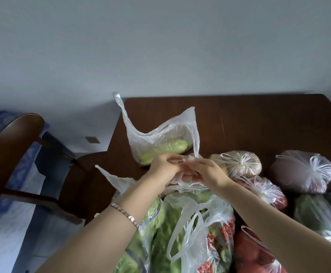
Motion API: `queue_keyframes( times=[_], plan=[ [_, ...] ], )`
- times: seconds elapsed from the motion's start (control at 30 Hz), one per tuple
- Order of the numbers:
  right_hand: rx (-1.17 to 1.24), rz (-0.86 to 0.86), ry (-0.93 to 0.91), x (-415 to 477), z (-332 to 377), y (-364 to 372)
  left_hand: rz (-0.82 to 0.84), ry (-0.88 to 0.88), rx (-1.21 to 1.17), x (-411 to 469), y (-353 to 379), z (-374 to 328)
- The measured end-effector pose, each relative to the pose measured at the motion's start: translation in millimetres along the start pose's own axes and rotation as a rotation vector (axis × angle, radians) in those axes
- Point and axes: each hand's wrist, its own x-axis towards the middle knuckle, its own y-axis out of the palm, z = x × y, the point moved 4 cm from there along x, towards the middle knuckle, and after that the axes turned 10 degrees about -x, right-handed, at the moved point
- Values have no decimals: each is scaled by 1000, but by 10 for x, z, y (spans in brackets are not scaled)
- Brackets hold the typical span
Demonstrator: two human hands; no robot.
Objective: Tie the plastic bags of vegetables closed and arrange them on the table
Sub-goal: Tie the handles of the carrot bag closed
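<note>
Clear plastic bag of leafy greens [180, 233], lower centre: handles loose, untied. Red vegetable bag [255, 255], lower right: knot not visible.

Mid-frame: left hand [166, 166] and right hand [207, 171] together, both pinching thin handles of centre bag [188, 187]. Knot looks under way, not finished.

Right of hands: three knotted bags, namely pale bag [237, 163], red bag [267, 191], purplish bag [302, 170].

Beyond hands: squash bag [160, 142] gaping open on brown worktop [259, 119].

Judgement: roughly half tied; arranging not yet done.
</note>
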Motion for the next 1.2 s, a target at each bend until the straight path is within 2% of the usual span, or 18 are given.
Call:
queue_keyframes(
  times=[0.07,0.17,0.33,0.5,0.6,0.7,0.77,0.87,1.0,1.07,1.13,1.2],
  plan=[
    [-32,-121,56,-25,-48,-59,60,23,68,-10,45,15],
    [-118,-190,74,-31,-93,-102,89,60,91,-30,71,16],
    [-164,-423,138,-14,-159,-209,34,300,313,-3,1,46],
    [-260,-504,151,-3,-146,-249,77,457,449,-97,80,119],
    [-508,-493,124,-3,-47,-211,93,543,492,-151,109,125],
    [-613,-339,20,-27,79,-89,34,511,432,-92,43,89],
    [-442,-257,-25,-89,109,-39,-8,449,377,-5,-27,71],
    [-204,-231,-162,-159,73,-49,62,341,319,62,-63,98],
    [-240,-284,-238,-199,-18,-52,136,273,203,24,-104,111],
    [-383,-360,-249,-187,-39,-60,136,221,153,31,-149,120],
    [-581,-446,-272,-172,11,-89,69,196,151,72,-168,120],
    [-542,-525,-278,-159,95,-91,-98,250,216,134,-189,60]
  ],
)
